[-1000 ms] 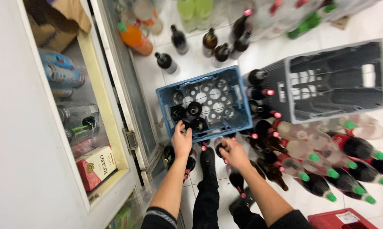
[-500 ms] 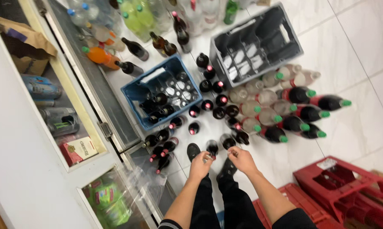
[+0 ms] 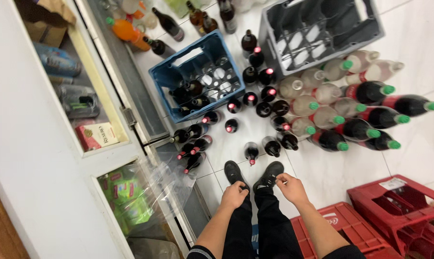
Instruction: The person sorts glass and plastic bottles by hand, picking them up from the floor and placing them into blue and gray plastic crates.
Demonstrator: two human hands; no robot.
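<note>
My left hand (image 3: pixel 234 195) and my right hand (image 3: pixel 291 188) hang low over my black trousers and black shoes (image 3: pixel 253 174), fingers curled, with nothing visible in either. Just beyond the shoes stand dark glass bottles with red caps (image 3: pixel 251 152) on the white tiled floor. Further off lies a blue plastic crate (image 3: pixel 177 73) holding a few dark bottles in its left cells. Neither hand touches a bottle or the crate.
A grey crate (image 3: pixel 279 48) sits behind a pile of lying plastic bottles with green caps (image 3: pixel 358 110). Red crates (image 3: pixel 370 218) are stacked at bottom right. On the left are a white cabinet with shelves (image 3: pixel 58 158), a clear bag (image 3: pixel 154 192), and more bottles (image 3: pixel 169 24) at the top.
Both hands left the blue crate's near rim and drew back to my legs. The view rose and pulled away, and the crates and bottles now look farther off.
</note>
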